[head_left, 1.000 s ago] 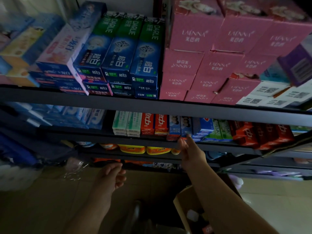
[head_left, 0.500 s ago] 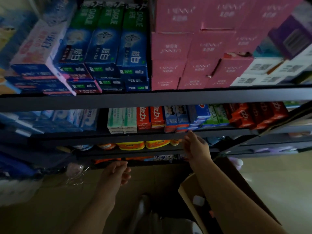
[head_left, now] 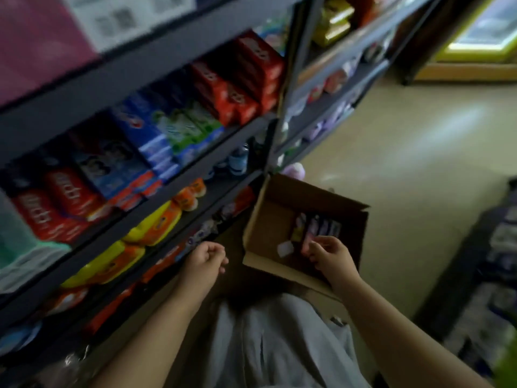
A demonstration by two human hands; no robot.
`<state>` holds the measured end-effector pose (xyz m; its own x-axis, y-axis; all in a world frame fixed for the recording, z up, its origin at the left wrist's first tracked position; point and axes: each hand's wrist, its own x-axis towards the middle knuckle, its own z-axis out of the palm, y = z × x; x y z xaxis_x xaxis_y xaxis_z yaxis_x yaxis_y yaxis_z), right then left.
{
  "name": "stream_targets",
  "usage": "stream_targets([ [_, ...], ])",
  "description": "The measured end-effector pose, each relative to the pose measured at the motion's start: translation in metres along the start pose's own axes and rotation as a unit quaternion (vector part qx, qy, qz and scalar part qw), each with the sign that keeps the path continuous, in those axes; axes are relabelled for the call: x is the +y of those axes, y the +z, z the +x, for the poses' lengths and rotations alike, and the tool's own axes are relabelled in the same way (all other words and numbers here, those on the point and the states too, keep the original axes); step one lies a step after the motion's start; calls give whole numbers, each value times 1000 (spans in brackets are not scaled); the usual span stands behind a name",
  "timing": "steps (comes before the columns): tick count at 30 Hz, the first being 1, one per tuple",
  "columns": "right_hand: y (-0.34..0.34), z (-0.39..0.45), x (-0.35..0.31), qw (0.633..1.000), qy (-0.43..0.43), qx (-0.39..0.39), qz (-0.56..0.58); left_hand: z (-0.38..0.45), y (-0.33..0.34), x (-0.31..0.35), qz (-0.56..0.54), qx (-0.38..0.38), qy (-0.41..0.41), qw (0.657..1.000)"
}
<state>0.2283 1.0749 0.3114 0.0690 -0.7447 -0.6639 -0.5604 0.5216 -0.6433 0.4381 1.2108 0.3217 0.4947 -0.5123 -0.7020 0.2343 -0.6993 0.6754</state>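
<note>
An open cardboard box (head_left: 267, 219) stands on the floor beside the shelf rack. Several small packs (head_left: 320, 228), pink and dark, lie in its bottom with a small white piece (head_left: 285, 249). My right hand (head_left: 334, 256) hangs over the box with its fingers curled, the fingertips right at a pink pack; blur hides whether they hold it. My left hand (head_left: 207, 259) hovers left of the box in front of the low shelves, fingers loosely curled, holding nothing.
The dark metal rack (head_left: 167, 196) fills the left, stocked with red toothpaste boxes (head_left: 243, 79), blue and green boxes (head_left: 167, 130) and yellow-orange packs (head_left: 151, 225). Bare tiled floor (head_left: 419, 163) lies to the right. Dark stacked goods (head_left: 500, 247) stand at the right edge.
The view has swung right and down. My right hand has left the shelf edge and come down over the cardboard box. My left hand stays low and loosely curled.
</note>
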Motion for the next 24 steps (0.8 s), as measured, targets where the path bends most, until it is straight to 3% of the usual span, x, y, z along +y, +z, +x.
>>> stream_targets([
  [6, -44, 41, 50, 998, 53, 28, 21, 26, 85, 21, 105, -83, 8, 991],
  [13, -68, 120, 92, 995, 101, 4, 7, 81, 173, 16, 161, -108, -30, 981],
  [24, -22, 301, 200, 987, 157, -27, -23, 258, 299, -94, 228, -152, -99, 957],
])
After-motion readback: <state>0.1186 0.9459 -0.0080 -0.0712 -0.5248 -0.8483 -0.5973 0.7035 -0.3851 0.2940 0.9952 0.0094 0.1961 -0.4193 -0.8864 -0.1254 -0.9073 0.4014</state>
